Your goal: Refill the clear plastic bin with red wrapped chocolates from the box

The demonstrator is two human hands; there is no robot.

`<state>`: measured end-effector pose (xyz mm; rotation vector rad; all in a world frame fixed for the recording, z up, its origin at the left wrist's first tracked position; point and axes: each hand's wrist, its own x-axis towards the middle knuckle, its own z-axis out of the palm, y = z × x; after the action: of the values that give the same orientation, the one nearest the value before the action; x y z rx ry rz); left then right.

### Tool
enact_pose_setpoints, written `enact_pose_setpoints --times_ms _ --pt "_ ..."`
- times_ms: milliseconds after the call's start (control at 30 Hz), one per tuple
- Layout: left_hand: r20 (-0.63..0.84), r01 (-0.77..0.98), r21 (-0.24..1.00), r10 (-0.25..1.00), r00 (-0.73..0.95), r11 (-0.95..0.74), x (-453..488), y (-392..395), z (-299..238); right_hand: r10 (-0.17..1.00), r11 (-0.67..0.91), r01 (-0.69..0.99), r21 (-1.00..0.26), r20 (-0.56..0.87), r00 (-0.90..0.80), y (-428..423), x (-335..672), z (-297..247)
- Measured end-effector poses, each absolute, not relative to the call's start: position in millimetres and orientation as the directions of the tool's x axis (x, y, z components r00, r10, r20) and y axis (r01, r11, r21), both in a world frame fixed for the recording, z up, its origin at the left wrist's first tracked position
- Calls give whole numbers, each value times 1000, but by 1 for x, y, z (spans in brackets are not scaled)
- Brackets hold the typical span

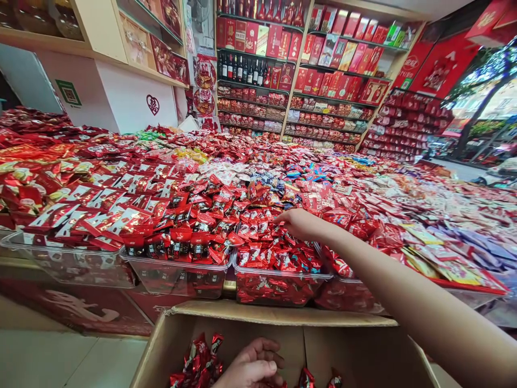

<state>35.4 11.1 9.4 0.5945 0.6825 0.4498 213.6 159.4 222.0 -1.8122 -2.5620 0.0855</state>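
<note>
My left hand (256, 364) is inside an open cardboard box (197, 311) at the bottom of the view. Its fingers are loosely curved and apart, with nothing visible between them. Red-wrapped candies (200, 361) lie in the box left of this hand, and a few more show to its right. My right hand (299, 223) reaches across from the right, low over a clear plastic bin (278, 275) heaped with small red-wrapped candies (258, 231). The back of that hand faces me; its fingers point left and down, mostly hidden, so I cannot see whether they grip anything.
Beside this bin stands another clear bin (177, 275) of red-and-black packets, with more bins on both sides. Mounds of wrapped sweets stretch behind. Shelves (258, 51) of bottles and red boxes line the back wall. Tiled floor (100, 361) shows at lower left.
</note>
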Motion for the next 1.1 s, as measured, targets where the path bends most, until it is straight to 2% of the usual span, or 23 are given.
enact_pose_setpoints --times_ms 167,333,467,700,1100 --pt "-451 -194 641 569 688 742 35 12 8 907 417 907 -63 -41 -419 155 212 217" --pt "-451 -202 630 565 690 750 37 11 2 883 469 882 -44 44 -468 148 218 220" --pt "-443 -210 633 571 691 745 37 11 -1 875 483 873 -62 58 -480 142 219 222" --pt "-457 -198 622 556 694 758 37 10 -1 835 542 840 37 86 -543 144 212 211" --pt "-470 -175 636 557 684 752 37 10 2 861 472 878 79 172 -478 151 211 213"
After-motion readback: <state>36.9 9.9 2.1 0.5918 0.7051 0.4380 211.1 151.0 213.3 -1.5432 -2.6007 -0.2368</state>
